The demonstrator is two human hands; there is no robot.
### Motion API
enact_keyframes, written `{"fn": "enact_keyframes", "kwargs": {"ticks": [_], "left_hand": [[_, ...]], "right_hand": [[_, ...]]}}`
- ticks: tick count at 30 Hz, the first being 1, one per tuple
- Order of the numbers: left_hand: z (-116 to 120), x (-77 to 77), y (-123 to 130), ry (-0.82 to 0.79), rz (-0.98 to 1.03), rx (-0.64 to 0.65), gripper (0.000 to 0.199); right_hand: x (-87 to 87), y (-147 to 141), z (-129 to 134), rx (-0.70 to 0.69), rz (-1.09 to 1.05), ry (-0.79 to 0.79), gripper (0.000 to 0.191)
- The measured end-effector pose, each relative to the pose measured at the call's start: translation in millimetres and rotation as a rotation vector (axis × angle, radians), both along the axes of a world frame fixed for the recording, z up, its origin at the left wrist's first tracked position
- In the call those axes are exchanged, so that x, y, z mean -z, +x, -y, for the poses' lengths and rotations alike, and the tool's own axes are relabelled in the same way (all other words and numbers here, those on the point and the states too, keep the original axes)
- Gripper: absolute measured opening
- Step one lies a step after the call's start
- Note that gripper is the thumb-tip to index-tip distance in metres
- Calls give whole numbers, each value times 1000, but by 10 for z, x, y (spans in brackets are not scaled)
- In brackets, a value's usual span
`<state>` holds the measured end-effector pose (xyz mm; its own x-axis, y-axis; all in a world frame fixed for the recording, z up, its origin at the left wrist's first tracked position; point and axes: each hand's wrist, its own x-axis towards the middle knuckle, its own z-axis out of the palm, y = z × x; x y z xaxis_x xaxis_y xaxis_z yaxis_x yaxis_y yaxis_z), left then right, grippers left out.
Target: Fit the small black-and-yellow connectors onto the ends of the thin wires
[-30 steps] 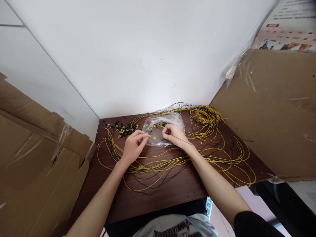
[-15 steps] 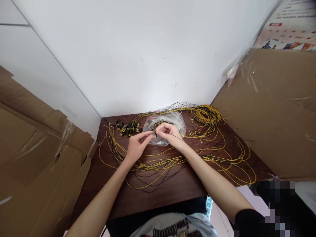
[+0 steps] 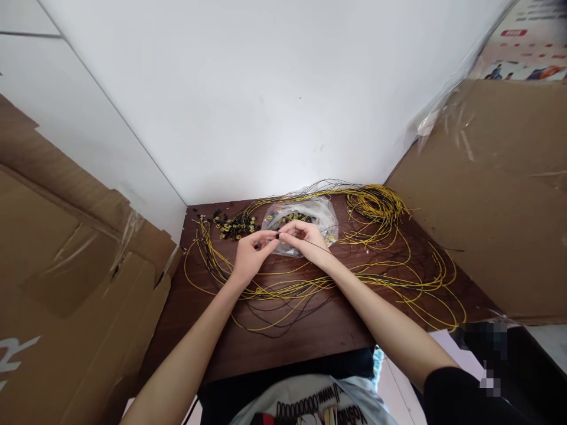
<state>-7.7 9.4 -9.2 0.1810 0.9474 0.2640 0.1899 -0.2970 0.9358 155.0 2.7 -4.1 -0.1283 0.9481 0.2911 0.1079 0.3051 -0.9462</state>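
Observation:
Over the middle of the table, my left hand (image 3: 251, 255) and my right hand (image 3: 308, 241) meet fingertip to fingertip. Thumb and finger of the left pinch a small black part (image 3: 277, 236), mostly covered by the fingertips. The right pinches a thin black wire at that part, and its length trails across the right wrist. Whether the wire sits inside the part I cannot tell. Just behind the hands lies an open clear plastic bag (image 3: 328, 219) with small black and yellow pieces. Left of it is a heap of similar pieces (image 3: 234, 229), some attached to wires.
Long yellow and black wires (image 3: 292, 290) stretch across the brown table (image 3: 292, 348) under my forearms. A wire coil (image 3: 380, 203) lies at the back right. Cardboard stands on the left (image 3: 84, 277) and right (image 3: 509, 195), with a white wall (image 3: 274, 94) behind.
The black part has turned and is now more hidden between my fingertips, which are closer together. The whole view has shifted slightly.

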Motion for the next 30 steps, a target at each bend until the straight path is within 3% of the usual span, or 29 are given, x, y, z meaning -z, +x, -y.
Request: {"fn": "enact_keyframes", "kwargs": {"ticks": [17, 30], "left_hand": [[-38, 3, -73, 35, -9, -16, 26], [22, -77, -38, 113, -110, 0, 22]], "right_hand": [[-94, 48, 45, 144, 193, 113, 15], [-93, 38, 84, 171, 293, 205, 11]]}}
